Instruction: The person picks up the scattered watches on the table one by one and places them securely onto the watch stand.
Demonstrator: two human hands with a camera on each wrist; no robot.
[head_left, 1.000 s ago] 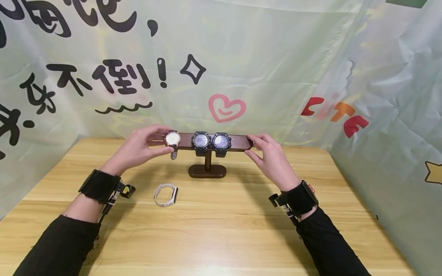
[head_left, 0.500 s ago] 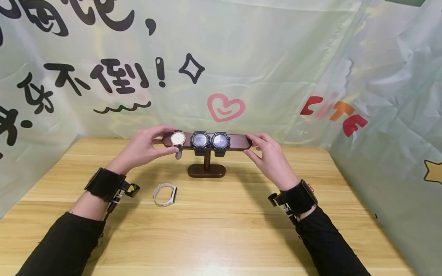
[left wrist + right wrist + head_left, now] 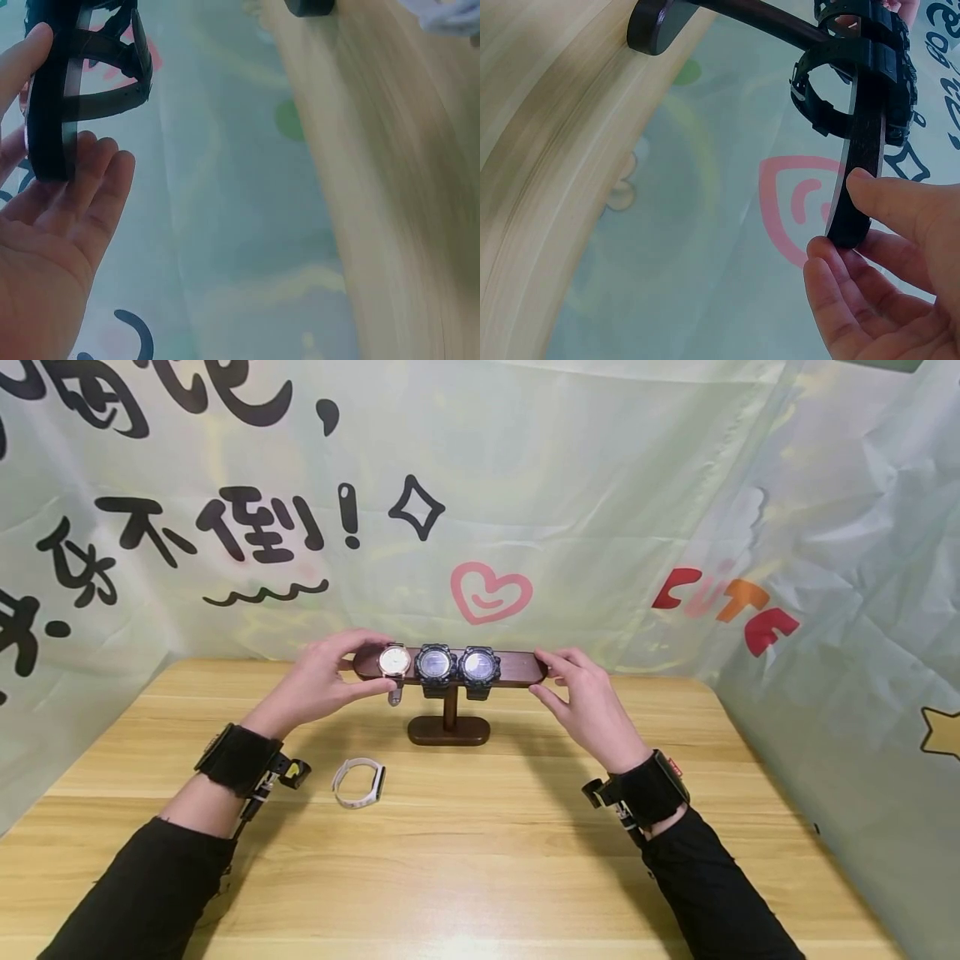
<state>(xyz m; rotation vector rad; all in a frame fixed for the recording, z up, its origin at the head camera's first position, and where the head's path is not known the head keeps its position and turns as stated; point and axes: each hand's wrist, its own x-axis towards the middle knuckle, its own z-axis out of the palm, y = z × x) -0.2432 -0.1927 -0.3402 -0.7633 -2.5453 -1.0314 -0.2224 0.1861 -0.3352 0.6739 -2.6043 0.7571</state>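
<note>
A dark brown wooden watch stand (image 3: 522,667) stands upright at the back of the table, with several watches looped round its bar. Near the bar's left end, my left hand (image 3: 318,678) holds a wristwatch (image 3: 394,661) with a rose-gold case and dark strap, thumb at its lower edge and fingers above. In the left wrist view the watch's strap (image 3: 112,103) hangs in a loop off the bar. Two black chunky sports watches (image 3: 436,665) sit side by side mid-bar. My right hand (image 3: 588,706) grips the bar's right end between thumb and fingers.
A pale fitness band (image 3: 381,784) lies on its side on the wooden table (image 3: 480,852), left of the stand's base (image 3: 448,732). Behind and to the right hangs a printed cloth backdrop (image 3: 592,510).
My left hand has slid the rose-gold watch rightward along the bar, closer to the black watches. The bar's left end now shows. My right hand keeps its hold on the right end.
</note>
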